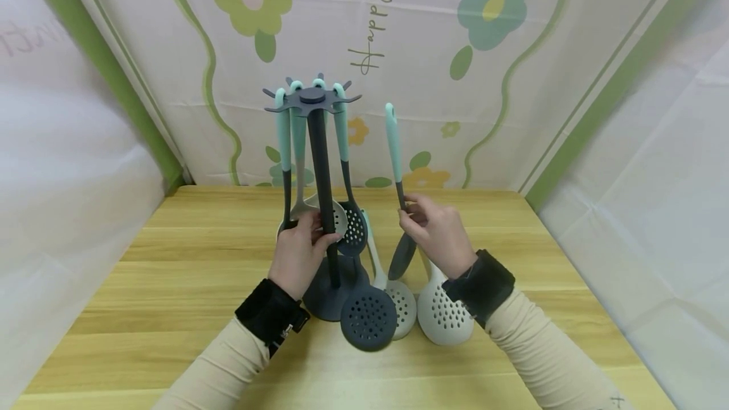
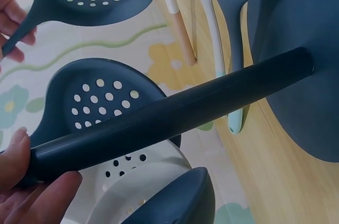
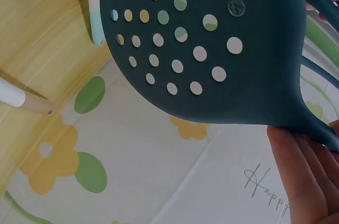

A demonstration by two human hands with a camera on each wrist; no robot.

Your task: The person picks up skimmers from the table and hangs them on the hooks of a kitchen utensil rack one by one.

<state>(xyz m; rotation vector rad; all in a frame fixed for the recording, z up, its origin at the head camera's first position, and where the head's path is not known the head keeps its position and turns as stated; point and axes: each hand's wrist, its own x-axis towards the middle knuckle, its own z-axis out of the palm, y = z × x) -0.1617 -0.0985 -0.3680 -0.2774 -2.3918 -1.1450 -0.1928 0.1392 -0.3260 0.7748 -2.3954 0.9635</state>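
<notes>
My left hand [image 1: 300,257] grips the dark pole [image 1: 321,169] of a utensil stand, low on its length, with thumb and fingers around it. Several utensils with mint handles hang from the hooked top [image 1: 312,97], among them a dark skimmer [image 1: 355,236] and pale heads partly hidden behind the pole. To the right of the stand, my right hand [image 1: 441,236] pinches another dark skimmer [image 1: 403,258] by its neck, mint handle pointing up and head down. The right wrist view shows this skimmer's perforated head [image 3: 206,49] up close.
Beside the stand's round base [image 1: 319,299], a dark skimmer [image 1: 369,321] overlaps a pale perforated one [image 1: 404,309]. A larger pale skimmer [image 1: 444,315] lies on the wooden table [image 1: 171,309] under my right wrist. A flowered cloth [image 1: 364,24] hangs behind.
</notes>
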